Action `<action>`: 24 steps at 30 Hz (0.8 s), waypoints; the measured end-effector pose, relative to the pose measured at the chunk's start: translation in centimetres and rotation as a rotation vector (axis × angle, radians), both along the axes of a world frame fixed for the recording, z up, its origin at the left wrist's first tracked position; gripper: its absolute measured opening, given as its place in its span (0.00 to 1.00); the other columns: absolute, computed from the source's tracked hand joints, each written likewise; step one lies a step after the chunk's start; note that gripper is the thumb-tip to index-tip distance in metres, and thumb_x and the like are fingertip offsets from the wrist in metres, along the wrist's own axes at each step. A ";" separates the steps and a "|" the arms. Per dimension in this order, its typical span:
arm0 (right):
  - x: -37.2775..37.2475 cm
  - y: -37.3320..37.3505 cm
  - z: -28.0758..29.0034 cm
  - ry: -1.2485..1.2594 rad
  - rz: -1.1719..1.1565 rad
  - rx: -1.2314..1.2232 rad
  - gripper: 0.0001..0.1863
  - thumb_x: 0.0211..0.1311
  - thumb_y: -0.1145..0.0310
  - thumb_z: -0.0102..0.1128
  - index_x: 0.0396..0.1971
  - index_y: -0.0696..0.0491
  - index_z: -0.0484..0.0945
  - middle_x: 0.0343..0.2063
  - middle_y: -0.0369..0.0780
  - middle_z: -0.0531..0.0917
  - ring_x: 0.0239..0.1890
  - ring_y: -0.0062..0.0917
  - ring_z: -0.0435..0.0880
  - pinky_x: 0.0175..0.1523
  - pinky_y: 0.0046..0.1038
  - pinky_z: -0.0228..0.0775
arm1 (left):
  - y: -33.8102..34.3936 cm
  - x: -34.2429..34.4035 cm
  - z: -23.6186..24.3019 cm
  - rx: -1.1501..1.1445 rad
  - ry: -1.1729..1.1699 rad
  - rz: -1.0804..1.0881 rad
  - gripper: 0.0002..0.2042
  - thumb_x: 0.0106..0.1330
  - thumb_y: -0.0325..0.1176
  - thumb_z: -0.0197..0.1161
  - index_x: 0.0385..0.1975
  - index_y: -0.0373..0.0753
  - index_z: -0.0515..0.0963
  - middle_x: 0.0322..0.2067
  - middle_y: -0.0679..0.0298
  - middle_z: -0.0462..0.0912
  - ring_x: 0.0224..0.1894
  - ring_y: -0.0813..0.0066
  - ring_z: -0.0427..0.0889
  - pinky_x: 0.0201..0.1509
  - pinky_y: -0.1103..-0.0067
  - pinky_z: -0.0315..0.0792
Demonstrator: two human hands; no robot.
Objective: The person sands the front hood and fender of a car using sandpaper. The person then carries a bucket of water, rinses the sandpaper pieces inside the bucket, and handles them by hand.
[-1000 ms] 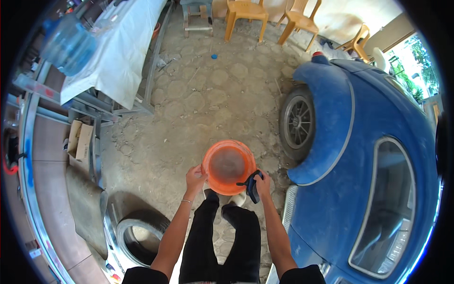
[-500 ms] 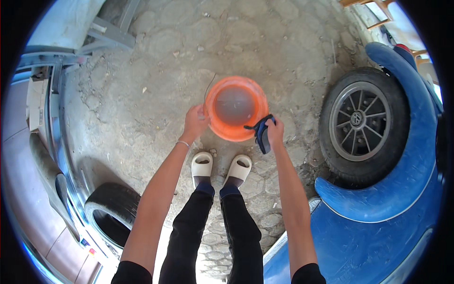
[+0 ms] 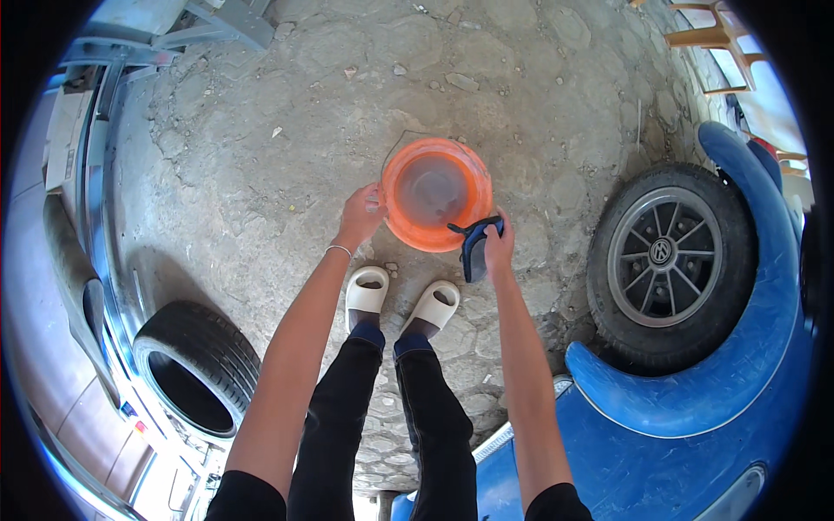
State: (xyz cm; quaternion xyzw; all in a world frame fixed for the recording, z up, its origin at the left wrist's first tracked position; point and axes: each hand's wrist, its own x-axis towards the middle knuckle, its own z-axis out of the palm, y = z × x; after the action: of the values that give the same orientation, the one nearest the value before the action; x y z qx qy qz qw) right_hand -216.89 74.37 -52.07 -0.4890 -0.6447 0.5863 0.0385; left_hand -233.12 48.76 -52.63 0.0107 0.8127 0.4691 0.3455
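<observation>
An orange bucket [image 3: 475, 227] with greyish, cloudy water [image 3: 430, 187] in it is in front of my feet. Whether it rests on the ground or hangs just above it, I cannot tell. My left hand [image 3: 360, 215] has its fingers curled at the bucket's left rim. A thin wire handle [image 3: 387, 149] lies around the far left side of the rim. In my right hand [image 3: 498, 247], by the near right rim, is a limp black-and-blue item with a grey face [image 3: 475, 253]. Its exact kind is unclear, and part of it touches or overlaps the rim.
To my right stand a wheel [image 3: 601, 265] with a black tyre and the blue curved fender [image 3: 660, 408] of a car. A loose tyre [image 3: 204, 347] leans at the left beside a metal-framed structure [image 3: 97, 165]. A wooden chair [image 3: 708, 39] is at far right. The ground [image 3: 330, 113] is rough paving.
My view has turned a little, so the wheel and fender sit lower in it. The wire handle has shifted along the far rim. Both hands keep their places at the bucket.
</observation>
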 end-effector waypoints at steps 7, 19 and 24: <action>0.9 -5.1 10.1 0.031 -0.176 -0.027 0.22 0.54 0.76 0.55 0.51 0.58 0.73 0.43 0.39 0.76 0.47 0.24 0.74 0.56 0.26 0.66 | -0.1 5.9 9.3 -0.051 0.232 -0.197 0.38 0.60 0.41 0.69 0.67 0.33 0.60 0.64 0.49 0.67 0.60 0.61 0.74 0.64 0.68 0.68; -11.4 -11.0 43.2 0.611 0.097 -0.537 0.21 0.60 0.76 0.58 0.55 0.55 0.72 0.50 0.38 0.76 0.52 0.24 0.74 0.57 0.25 0.67 | -0.1 2.1 43.6 0.643 0.066 0.443 0.17 0.60 0.32 0.72 0.44 0.35 0.75 0.35 0.65 0.81 0.35 0.83 0.78 0.40 0.84 0.75; -14.0 -14.9 55.8 0.587 0.317 -0.641 0.27 0.64 0.73 0.58 0.64 0.54 0.64 0.56 0.38 0.72 0.56 0.23 0.71 0.59 0.27 0.65 | -4.8 -0.1 56.6 0.657 0.302 0.576 0.15 0.60 0.29 0.71 0.44 0.33 0.75 0.34 0.67 0.82 0.34 0.83 0.78 0.39 0.84 0.75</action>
State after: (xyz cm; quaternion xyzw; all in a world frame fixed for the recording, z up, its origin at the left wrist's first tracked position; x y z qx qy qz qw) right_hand -230.90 59.51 3.78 -0.1851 -0.4597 0.8682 -0.0238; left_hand -233.20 43.99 3.92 -0.0386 0.6322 0.7717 0.0572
